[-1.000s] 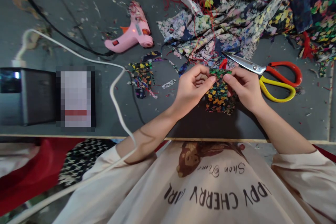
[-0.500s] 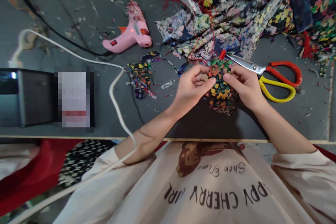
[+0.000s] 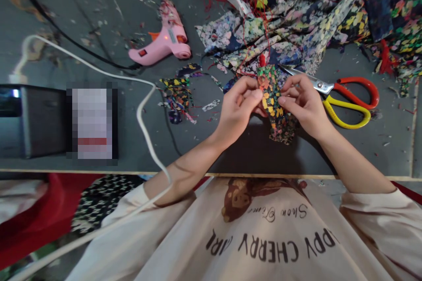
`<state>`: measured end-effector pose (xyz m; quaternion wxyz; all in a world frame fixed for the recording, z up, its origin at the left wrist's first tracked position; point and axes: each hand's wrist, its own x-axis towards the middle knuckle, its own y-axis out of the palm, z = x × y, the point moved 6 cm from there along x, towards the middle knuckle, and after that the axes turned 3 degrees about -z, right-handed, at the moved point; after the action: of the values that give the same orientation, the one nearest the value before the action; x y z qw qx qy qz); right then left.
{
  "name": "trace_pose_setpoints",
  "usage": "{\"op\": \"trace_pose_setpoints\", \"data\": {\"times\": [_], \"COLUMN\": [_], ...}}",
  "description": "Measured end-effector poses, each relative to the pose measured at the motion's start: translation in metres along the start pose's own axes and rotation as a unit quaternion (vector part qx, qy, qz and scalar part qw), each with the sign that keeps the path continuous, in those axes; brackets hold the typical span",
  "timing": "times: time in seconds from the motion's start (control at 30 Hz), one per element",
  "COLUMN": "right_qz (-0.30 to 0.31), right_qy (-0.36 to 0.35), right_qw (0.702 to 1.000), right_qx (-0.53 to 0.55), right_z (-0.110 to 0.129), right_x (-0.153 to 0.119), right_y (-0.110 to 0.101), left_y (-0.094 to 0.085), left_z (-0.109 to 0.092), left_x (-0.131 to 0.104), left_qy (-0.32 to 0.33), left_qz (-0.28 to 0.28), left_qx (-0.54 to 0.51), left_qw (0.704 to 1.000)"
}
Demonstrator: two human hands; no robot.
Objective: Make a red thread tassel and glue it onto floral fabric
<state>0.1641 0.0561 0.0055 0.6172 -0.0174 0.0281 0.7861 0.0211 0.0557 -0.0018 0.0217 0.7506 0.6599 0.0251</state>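
A narrow piece of dark floral fabric (image 3: 273, 99), with yellow, orange and green flowers, hangs between my hands over the table's front part. My left hand (image 3: 242, 101) pinches its left edge between thumb and fingers. At its right edge, my right hand (image 3: 303, 103) has thumb and fingers closed on the cloth. A small red bit (image 3: 262, 60) shows at the fabric's top end. Scissors (image 3: 326, 88) with one red and one yellow handle lie just right of my right hand, blades partly behind its fingers.
A pink glue gun (image 3: 165, 41) lies left of a large heap of floral fabric (image 3: 290, 26) with red threads. Small scraps (image 3: 178, 92) lie below it. A white cable (image 3: 141, 114) crosses my left forearm. A dark box (image 3: 44, 123) and a blurred-out phone-like object (image 3: 92, 123) are at left.
The held fabric's upper end has shifted left and the piece is now tilted and more creased. The fingers of my right hand have moved slightly left, off the scissor blades' tip.
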Motion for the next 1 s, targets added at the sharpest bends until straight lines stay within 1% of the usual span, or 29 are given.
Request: {"op": "trace_pose_setpoints", "data": {"times": [0.07,0.13,0.2,0.27,0.37,0.43,0.47,0.63,0.8,0.9,1.0], "right_qz": [0.023,0.028,0.027,0.036,0.055,0.053,0.051,0.049,0.015,0.009,0.003], "right_qy": [0.000,-0.016,-0.040,-0.049,-0.016,0.006,0.006,-0.041,-0.055,-0.059,-0.049], "right_qw": [1.000,0.999,0.996,0.995,0.998,0.998,0.998,0.996,0.992,0.993,0.996], "right_qx": [-0.005,-0.035,-0.073,-0.083,-0.041,-0.031,-0.034,-0.062,-0.111,-0.099,-0.079], "right_z": [0.000,0.003,0.007,0.009,0.006,0.001,0.000,0.000,0.004,0.005,0.004], "right_x": [0.000,0.000,-0.001,-0.002,-0.004,-0.004,-0.004,-0.002,0.000,0.000,0.000], "right_y": [0.002,0.002,0.002,0.003,0.007,0.008,0.009,0.006,0.000,0.001,0.001], "left_y": [0.004,0.007,0.008,0.008,0.008,0.007,0.007,0.005,0.001,-0.003,-0.005], "left_z": [0.000,-0.002,-0.006,-0.008,-0.009,-0.008,-0.007,-0.003,-0.007,-0.007,-0.003], "left_x": [-0.001,-0.001,0.000,0.001,0.001,0.001,0.001,0.001,0.002,0.003,0.004], "left_qy": [-0.013,-0.009,0.004,0.014,0.016,0.013,0.013,0.008,0.031,0.045,0.036], "left_qz": [0.028,0.043,0.042,0.038,0.043,0.044,0.043,0.038,0.003,-0.022,-0.036], "left_qx": [-0.026,-0.028,-0.023,-0.013,0.003,0.001,-0.001,0.017,0.041,0.045,0.036], "left_qw": [0.999,0.999,0.999,0.999,0.999,0.999,0.999,0.999,0.999,0.998,0.998]}}
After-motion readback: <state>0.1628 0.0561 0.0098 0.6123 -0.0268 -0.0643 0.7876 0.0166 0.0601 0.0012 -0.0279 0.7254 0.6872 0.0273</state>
